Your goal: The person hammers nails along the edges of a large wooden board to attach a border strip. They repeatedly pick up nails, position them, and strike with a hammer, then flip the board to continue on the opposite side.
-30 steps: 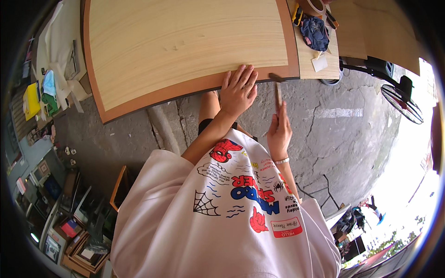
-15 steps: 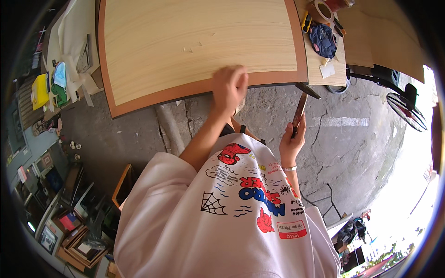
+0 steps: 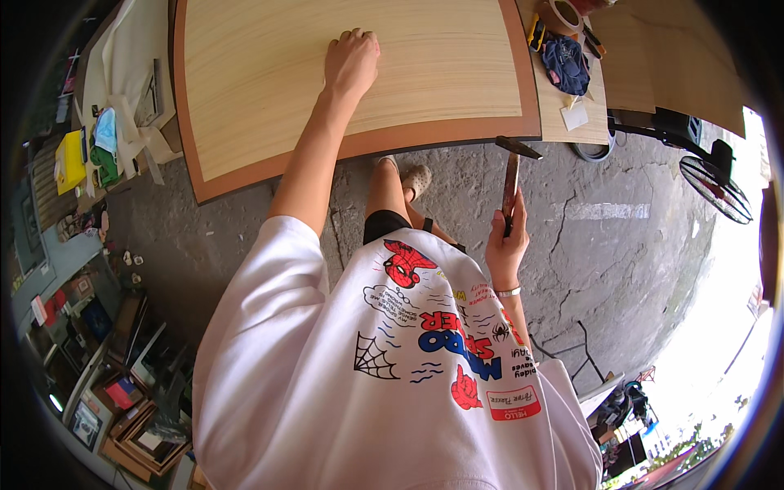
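Observation:
A large pale wood-grain panel [image 3: 245, 98] with a brown border lies in front of me. My left hand [image 3: 351, 64] reaches far over it, fingers curled down against its surface. Whatever is under or in those fingertips is hidden by the hand. Off the panel's near edge, my right hand [image 3: 507, 237] is wrapped round the wooden handle of a hammer [image 3: 510, 184]. The hammer stands upright, its dark metal head close to the panel's near right corner.
Right of the panel, a side surface carries a tape roll [image 3: 562, 16], a dark blue cloth bundle [image 3: 566, 65] and a white paper piece [image 3: 574, 116]. A black fan [image 3: 715, 188] stands farther right. At left are a yellow object [image 3: 71, 159] and stacked frames [image 3: 143, 437].
My left hand has moved from the panel's near edge forward and left onto its middle, covering the small thin pieces seen there. My right hand and the hammer have shifted slightly left.

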The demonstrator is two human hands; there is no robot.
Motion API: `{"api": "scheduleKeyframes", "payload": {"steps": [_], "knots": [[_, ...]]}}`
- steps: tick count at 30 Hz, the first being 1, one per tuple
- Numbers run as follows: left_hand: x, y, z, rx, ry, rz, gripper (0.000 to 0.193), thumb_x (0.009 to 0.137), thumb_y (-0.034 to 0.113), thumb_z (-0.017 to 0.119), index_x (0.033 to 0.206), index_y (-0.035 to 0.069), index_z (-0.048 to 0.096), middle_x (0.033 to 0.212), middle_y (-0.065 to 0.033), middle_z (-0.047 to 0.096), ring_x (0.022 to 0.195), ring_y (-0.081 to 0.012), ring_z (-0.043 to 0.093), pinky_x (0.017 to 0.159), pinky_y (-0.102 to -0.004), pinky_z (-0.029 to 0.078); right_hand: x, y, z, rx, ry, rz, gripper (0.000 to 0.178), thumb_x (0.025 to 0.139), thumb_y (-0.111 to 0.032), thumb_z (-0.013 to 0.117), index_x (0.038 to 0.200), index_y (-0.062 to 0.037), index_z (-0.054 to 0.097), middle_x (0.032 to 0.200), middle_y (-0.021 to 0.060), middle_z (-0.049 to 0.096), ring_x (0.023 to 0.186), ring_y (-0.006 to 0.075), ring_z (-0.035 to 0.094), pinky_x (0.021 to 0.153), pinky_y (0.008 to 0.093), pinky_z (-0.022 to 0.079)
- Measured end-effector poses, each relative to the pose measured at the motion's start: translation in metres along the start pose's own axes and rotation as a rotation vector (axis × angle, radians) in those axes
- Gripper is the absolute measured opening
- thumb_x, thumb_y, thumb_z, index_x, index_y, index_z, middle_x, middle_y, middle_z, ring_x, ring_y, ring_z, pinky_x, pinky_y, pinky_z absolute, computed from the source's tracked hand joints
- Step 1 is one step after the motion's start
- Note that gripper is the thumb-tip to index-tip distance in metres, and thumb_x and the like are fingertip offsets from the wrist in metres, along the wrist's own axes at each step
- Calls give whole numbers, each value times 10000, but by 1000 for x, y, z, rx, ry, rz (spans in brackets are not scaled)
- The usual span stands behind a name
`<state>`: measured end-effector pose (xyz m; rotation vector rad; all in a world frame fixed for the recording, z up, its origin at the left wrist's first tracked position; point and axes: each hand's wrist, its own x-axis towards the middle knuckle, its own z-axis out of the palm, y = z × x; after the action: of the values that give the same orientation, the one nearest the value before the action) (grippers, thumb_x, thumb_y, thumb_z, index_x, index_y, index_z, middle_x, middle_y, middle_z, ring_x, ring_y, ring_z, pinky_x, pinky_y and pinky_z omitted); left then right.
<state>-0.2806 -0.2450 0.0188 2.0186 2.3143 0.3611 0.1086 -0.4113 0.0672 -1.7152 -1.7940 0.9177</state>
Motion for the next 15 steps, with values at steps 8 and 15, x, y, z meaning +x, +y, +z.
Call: {"api": "scheduleKeyframes", "payload": {"steps": [8, 15], "knots": [[-78, 36, -42, -906, 21, -227, 132, 1005, 93, 682, 1094, -4, 680, 959, -49, 732, 876, -126, 669, 814, -265, 537, -2, 8, -1, -40, 118, -63, 526, 1030, -89, 571, 1546, -86, 468, 967, 91, 692, 706, 138, 626, 644, 289, 524], [-184, 85, -37, -1197, -266, -500, 79, 988, 50, 697, 1032, -10, 722, 934, -35, 743, 856, -89, 683, 826, -251, 555, 2, 7, 6, -8, 124, -88, 525, 1030, -97, 571, 1545, -93, 472, 913, 68, 677, 704, 132, 625, 652, 287, 524]]}}
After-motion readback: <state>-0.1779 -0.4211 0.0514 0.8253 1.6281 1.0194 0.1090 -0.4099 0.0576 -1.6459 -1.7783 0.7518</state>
